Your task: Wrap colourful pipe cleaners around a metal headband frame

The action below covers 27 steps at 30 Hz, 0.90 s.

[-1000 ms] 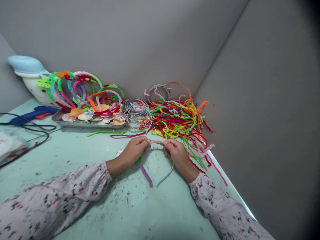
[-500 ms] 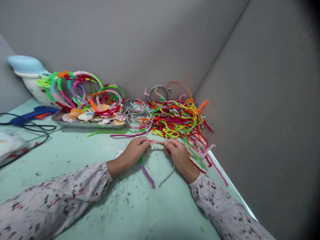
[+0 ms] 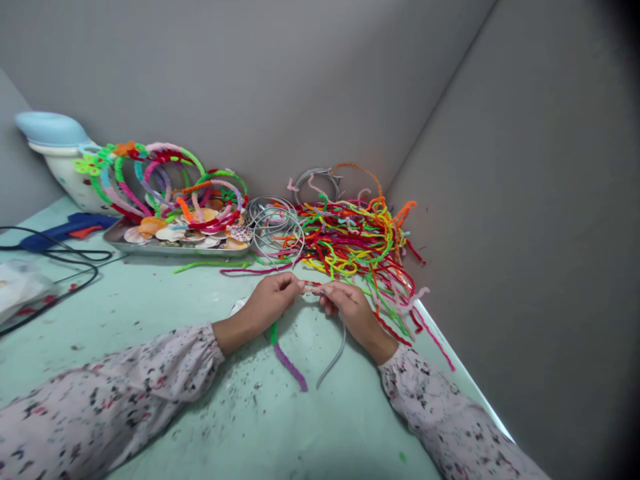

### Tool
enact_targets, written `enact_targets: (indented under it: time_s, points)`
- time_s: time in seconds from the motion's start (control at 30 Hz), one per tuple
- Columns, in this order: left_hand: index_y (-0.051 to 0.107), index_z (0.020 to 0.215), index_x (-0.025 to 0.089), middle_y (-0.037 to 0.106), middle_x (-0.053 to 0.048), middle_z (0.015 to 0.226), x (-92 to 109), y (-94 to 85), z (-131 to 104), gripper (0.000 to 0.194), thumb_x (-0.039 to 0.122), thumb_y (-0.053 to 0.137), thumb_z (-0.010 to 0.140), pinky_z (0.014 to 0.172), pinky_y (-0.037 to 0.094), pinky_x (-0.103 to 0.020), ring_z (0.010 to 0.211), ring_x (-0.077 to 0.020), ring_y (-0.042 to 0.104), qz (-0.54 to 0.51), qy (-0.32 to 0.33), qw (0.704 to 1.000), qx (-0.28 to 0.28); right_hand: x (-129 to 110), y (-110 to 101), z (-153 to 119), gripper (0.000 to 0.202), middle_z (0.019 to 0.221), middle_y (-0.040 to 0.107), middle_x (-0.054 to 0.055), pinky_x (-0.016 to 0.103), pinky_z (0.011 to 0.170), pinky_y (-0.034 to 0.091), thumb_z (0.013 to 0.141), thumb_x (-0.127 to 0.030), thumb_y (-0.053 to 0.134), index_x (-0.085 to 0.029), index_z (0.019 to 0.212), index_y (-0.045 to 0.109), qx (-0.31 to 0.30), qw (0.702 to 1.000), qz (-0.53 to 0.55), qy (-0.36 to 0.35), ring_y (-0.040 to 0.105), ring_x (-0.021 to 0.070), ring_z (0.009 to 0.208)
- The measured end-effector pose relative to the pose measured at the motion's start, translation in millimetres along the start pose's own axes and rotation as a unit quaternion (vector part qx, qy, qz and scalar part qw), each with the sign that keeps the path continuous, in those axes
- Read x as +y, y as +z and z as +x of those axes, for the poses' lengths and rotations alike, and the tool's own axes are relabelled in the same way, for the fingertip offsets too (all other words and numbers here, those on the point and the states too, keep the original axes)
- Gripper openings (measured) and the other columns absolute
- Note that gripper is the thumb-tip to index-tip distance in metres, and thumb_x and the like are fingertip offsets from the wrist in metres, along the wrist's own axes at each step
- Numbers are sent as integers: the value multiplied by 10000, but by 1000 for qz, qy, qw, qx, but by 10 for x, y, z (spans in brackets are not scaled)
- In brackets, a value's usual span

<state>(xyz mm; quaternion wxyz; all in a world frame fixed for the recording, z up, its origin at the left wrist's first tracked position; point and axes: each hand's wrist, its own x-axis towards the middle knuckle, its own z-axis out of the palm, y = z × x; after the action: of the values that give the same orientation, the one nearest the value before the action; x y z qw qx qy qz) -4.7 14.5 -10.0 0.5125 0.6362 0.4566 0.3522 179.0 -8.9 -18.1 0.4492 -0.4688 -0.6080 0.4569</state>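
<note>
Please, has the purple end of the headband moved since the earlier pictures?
Yes, slightly: judged against the tray, the purple end is now farther away, shifted toward the person.

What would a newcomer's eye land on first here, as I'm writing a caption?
Probably the bright heap of pipe cleaners against the wall, just beyond the hands. Left of it, colourful hoops stand over shells in a metal tray. Nearer, the left hand and right hand pinch a partly wrapped headband.
</note>
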Motion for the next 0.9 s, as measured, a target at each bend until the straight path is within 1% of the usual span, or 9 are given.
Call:
enact_targets:
  time_s: [0.1,0.17,0.23,0.37,0.43,0.57,0.67,0.8,0.9]
  points:
    - [494,680,179,408,57,495,-4,3,7,292,432,491,827,438,260,-220,442,-92,360,-11,-4,1000,16,4,-7,0,273,611,566,0,247,549,400,858,-349,476,-164,718,618,5,1000,-12,1,489,120,537]
    - [496,676,177,396,60,477,-1,2,6,297,433,491,827,441,263,-221,438,-91,351,-16,-2,1000,23,-2,-8,1,237,607,562,-6,244,545,394,844,-337,500,-164,737,621,7,1000,-17,1,488,118,536]
    - [508,685,174,398,60,477,7,-2,-1,301,441,497,824,441,267,-221,436,-90,351,-20,3,1000,16,-10,-5,0,201,603,555,-13,241,535,386,826,-322,527,-164,755,629,8,1000,-19,2,485,117,534]
    - [543,708,166,432,54,513,17,-11,-20,298,449,537,802,452,287,-214,458,-87,383,-6,20,1000,-18,-21,5,-10,175,603,549,-16,239,529,384,811,-301,543,-163,761,638,0,1000,-13,4,488,118,538]
    - [539,689,165,439,53,513,3,-12,-17,293,439,552,792,453,286,-210,460,-84,386,2,22,1000,-21,-25,6,-16,176,597,548,-18,239,526,380,812,-301,546,-163,751,636,-5,1000,-15,-1,486,117,534]
    - [532,693,169,423,59,491,-58,-16,17,247,393,537,799,437,278,-208,441,-86,372,-23,14,1000,-3,-37,-3,-26,234,559,531,-19,248,542,379,830,-332,537,-166,681,609,6,1000,-26,-13,485,121,527]
    - [552,723,165,437,55,517,-75,-25,31,210,360,534,801,437,287,-209,444,-85,382,-51,14,999,11,-46,-8,-28,237,555,526,-20,251,542,377,832,-336,529,-167,691,616,2,1000,-26,-10,483,123,525]
    - [554,726,164,444,48,552,-30,-40,12,264,408,520,819,444,291,-210,457,-84,394,-69,24,997,1,-43,-6,-23,235,537,515,-23,248,524,364,822,-324,530,-168,665,609,5,999,-42,-6,471,120,508]
    - [569,725,161,448,46,544,-10,-48,4,313,456,520,817,460,297,-211,470,-87,402,-58,30,998,-14,-45,0,-18,216,535,521,-24,248,528,369,815,-307,527,-167,674,612,1,999,-46,-7,474,120,507]
